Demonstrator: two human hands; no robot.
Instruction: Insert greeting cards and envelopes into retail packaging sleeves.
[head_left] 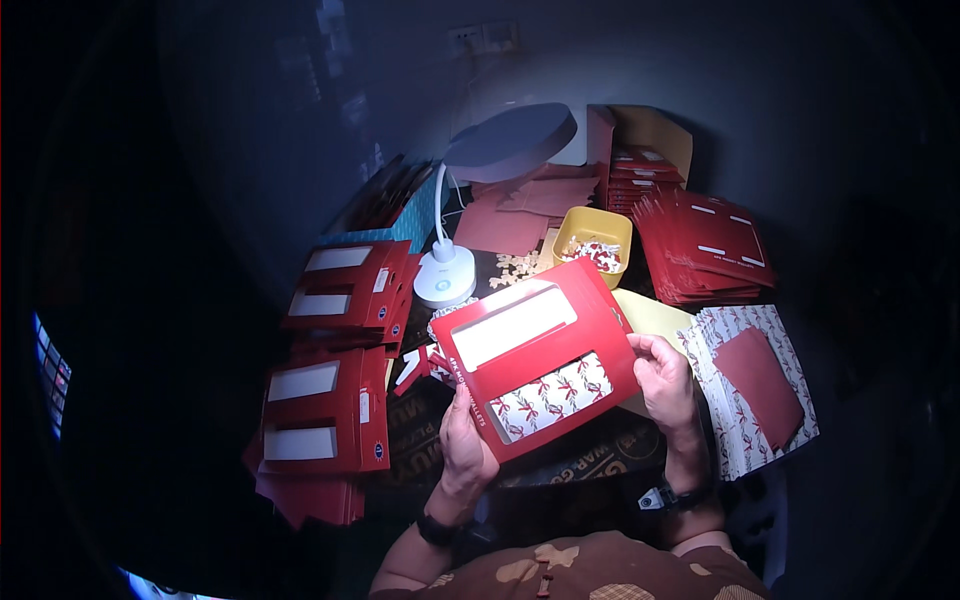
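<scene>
A red cardboard sleeve [527, 366] with two cut-out windows is tilted in front of me. White shows through its upper window, and patterned paper [556, 400] with red bows and green sprigs fills the lower one. My left hand [466, 445] is closed on the sleeve's lower left edge. At the right edge, my right hand [661, 378] pinches the card between thumb and curled fingers. Behind the sleeve sits a yellow tub [577, 222] of small red and white pieces. Small wooden cut-outs [517, 266] lie beside the tub.
A white desk lamp [446, 277] stands behind the sleeve. Two stacks of windowed red sleeves [325, 380] are at left. More red sleeves [700, 240] lie at the back right. Patterned sheets [735, 450] with a red envelope [762, 385] on top are at right. An opened carton [655, 130] stands behind.
</scene>
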